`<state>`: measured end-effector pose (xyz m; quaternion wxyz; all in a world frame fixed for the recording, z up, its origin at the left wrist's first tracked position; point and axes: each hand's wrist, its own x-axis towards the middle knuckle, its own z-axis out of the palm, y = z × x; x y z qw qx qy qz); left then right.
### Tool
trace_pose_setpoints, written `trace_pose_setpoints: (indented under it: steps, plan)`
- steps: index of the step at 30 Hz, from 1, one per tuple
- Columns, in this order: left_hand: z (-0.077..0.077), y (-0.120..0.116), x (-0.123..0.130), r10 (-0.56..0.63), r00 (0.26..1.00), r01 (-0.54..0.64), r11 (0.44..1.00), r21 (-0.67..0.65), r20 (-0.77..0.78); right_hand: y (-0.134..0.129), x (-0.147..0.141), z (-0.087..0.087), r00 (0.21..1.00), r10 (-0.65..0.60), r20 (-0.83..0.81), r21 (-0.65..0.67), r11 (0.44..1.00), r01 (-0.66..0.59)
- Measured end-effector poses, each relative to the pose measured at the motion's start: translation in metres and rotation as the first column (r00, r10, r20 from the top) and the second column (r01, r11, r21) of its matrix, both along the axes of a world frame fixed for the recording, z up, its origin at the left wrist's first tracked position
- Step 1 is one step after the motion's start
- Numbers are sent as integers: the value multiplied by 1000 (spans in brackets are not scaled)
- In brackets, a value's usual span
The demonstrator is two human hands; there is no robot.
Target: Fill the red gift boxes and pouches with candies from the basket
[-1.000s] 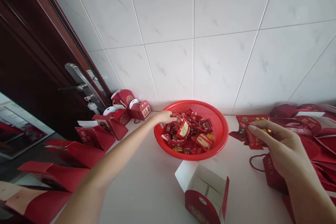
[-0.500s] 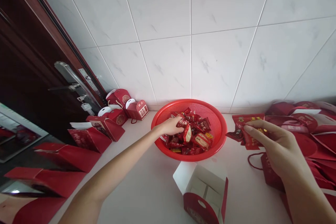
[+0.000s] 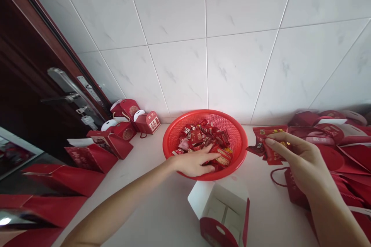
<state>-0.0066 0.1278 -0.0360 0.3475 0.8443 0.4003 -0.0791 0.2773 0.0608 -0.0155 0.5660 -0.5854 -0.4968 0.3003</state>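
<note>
Reaching over the near rim of a red plastic basket (image 3: 169, 123), my left hand (image 3: 195, 161) has its fingers spread on the wrapped candies (image 3: 199, 136) inside. Under its fingertips lies a red packet with a pale cream-coloured part (image 3: 223, 157). My right hand (image 3: 303, 158) is held up to the right of the basket, thumb and fingers pinched on red candy packets (image 3: 271, 144). Just in front of the basket stands an open red and white gift box (image 3: 216, 227), its flaps up and white inside.
Folded red gift boxes (image 3: 110, 144) line the left edge of the white table (image 3: 142, 200). More red boxes (image 3: 336, 154) are piled at the right. A tiled wall (image 3: 179, 77) rises behind, and a dark door with a handle (image 3: 62, 98) stands at the left.
My left hand has moved nearer and lower in the basket and its fingers have spread, uncovering candies at the back left. My right hand still holds the packets. The view has shifted slightly.
</note>
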Motion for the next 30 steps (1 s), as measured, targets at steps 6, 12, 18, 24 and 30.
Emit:
trace_pose_setpoints:
  steps: [6,12,18,24,30]
  plan:
    - [9,8,-14,33,990,-36,999,16,137,0,-3,1,999,13,37,16,1000,-13]
    - [20,65,-36,459,882,-470,840,270,109,-1,-3,2,999,12,31,14,1000,-13]
    - [0,101,-39,497,867,-459,827,325,-41,-1,-1,2,999,34,41,21,999,-35]
    - [-13,112,-31,430,889,-365,873,325,-157,-2,-2,4,998,45,39,37,998,-46]
    - [-16,115,-32,433,890,-375,873,312,-143,-4,-6,6,996,89,-12,30,996,-89]
